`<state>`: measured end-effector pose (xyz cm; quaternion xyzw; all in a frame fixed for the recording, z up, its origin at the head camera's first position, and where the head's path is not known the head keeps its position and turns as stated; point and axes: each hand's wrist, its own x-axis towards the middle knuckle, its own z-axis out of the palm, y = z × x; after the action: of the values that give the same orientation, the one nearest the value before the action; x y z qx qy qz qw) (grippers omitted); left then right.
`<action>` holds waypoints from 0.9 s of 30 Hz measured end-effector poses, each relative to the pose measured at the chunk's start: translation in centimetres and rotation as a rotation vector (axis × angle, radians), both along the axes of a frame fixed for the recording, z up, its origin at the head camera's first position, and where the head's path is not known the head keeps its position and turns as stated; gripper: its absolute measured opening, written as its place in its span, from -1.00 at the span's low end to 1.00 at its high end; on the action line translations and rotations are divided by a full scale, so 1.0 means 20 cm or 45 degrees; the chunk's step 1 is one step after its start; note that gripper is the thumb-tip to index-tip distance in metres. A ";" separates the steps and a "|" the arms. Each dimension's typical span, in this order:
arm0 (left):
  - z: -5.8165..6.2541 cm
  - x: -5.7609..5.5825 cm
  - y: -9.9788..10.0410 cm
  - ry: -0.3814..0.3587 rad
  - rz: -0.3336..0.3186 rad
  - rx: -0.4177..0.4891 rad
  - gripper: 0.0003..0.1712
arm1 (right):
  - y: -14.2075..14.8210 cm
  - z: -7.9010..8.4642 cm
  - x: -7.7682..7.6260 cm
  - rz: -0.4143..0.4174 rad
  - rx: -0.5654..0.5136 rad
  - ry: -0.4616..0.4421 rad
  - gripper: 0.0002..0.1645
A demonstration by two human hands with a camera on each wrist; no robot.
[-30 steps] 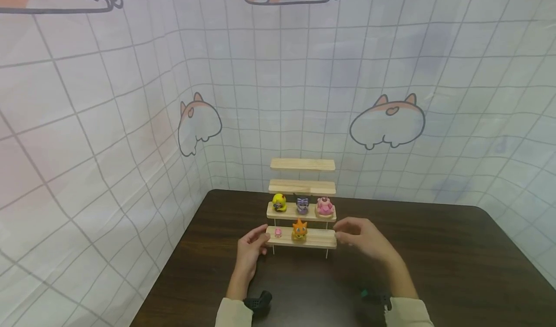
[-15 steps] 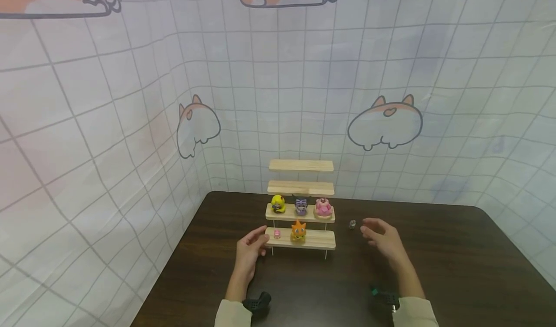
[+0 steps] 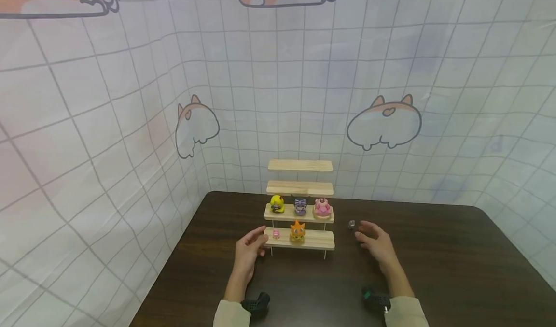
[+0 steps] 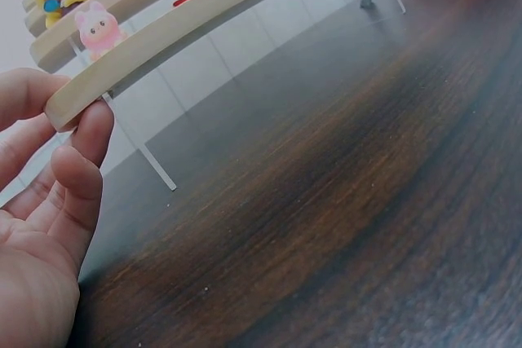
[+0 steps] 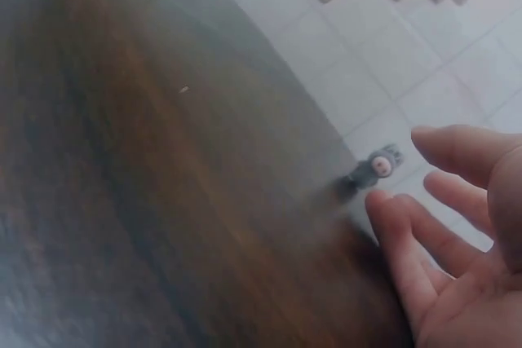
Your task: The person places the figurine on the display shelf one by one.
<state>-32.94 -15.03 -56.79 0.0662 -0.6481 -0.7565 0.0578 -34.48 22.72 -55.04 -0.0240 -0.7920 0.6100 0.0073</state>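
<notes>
A tiered wooden display shelf stands on the dark table. My left hand grips the left end of its lowest tier; in the left wrist view fingers lie against the underside of the board. On that tier are a tiny pink figurine and an orange-and-yellow figurine. The tier above holds a yellow-haired figurine, a purple-and-black one and a pink one. Right of the shelf, a small grey figurine stands upright on the table. Beside it is my right hand, fingers loosely bent, holding nothing.
The two upper tiers rise behind the figurines. Thin metal legs support the shelf. A grid-patterned cloth with cartoon corgis hangs behind and at both sides of the table.
My right hand has left the shelf's right end and moved right, then slightly back left. The grey figurine has come into sight beside it. My left hand stays on the shelf.
</notes>
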 end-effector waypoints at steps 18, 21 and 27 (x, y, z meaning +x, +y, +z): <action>0.00 0.00 -0.01 0.010 -0.013 0.015 -0.55 | -0.03 -0.02 -0.15 -0.022 0.039 -0.052 -0.40; -0.01 0.00 -0.01 0.011 -0.015 0.006 -0.55 | -0.03 -0.03 -0.16 -0.034 0.046 -0.054 -0.43; -0.01 0.00 0.00 0.008 -0.015 0.018 -0.57 | -0.04 -0.04 -0.19 -0.066 0.067 -0.057 -0.49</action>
<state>-32.97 -15.11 -57.01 0.0605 -0.6428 -0.7617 0.0551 -38.25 21.82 -55.80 -0.0579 -0.8068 0.5879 0.0061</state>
